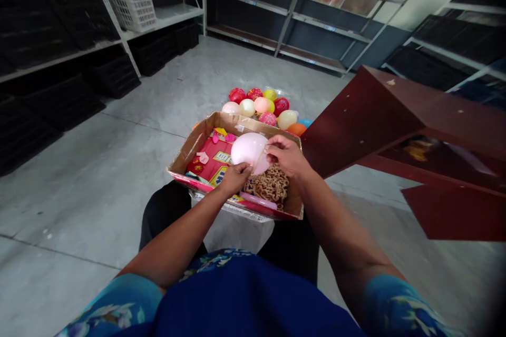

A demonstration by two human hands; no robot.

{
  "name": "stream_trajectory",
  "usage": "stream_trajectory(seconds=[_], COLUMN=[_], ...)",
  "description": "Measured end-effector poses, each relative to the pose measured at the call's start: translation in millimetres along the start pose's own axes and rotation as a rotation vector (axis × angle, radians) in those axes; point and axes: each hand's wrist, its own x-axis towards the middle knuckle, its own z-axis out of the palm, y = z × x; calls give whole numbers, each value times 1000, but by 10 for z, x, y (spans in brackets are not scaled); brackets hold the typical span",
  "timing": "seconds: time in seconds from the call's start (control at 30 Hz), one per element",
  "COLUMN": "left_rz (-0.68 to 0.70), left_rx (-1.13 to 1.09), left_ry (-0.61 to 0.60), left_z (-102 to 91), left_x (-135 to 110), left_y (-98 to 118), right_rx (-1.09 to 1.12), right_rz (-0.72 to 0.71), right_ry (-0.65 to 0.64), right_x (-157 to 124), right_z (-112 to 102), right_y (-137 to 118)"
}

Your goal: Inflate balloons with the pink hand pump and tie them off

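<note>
A pale pink inflated balloon (pixel 248 148) is over the cardboard box (pixel 206 127) in front of my lap. My left hand (pixel 236 178) is closed in a pinch at the balloon's lower end, where its neck is hidden by the fingers. My right hand (pixel 285 155) is closed beside the balloon's right side, pinching a thin tan strand (pixel 260 159) that runs down toward my left fingertips. Under my hands, a heap of tan looped bands (pixel 272 187) fills the right part of the box. A long pink uninflated balloon (pixel 258 200) lies along its near side.
Small uninflated balloons (pixel 203 157) lie in the box's left part. Several inflated balloons (pixel 261 105) rest on the floor beyond it. A dark red wooden piece of furniture (pixel 366 116) stands close on the right. Metal shelves (pixel 292 16) and a white basket (pixel 132 6) are further back.
</note>
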Motion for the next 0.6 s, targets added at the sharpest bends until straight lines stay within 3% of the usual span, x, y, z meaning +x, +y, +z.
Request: stream_trajectory(seconds=[0.1,0.17,0.27,0.33,0.4,0.47,0.6], left_rz=[-50,-192,-355,-374,-384,-389,-405], left_rx=[-83,-370,-762,-847,-909,-1010,-1180], left_ry=[46,41,-7,7,41,33,8], left_z=[108,196,262,243,188,125,63], left_x=[3,11,29,47,66,79,66], left_y=[40,80,111,107,103,124,268], right_rx=[-282,-378,-381,-300,-203,-128,68], right_rz=[-141,-230,-344,-336,-260,-178,45], right_ry=[-95,-215,-384,-403,-335,-174,115], right_x=[121,176,134,6,-175,-359,-546], right_z=[324,551,748,733,627,496,368], right_y=[-29,-56,-133,-179,-165,-55,407])
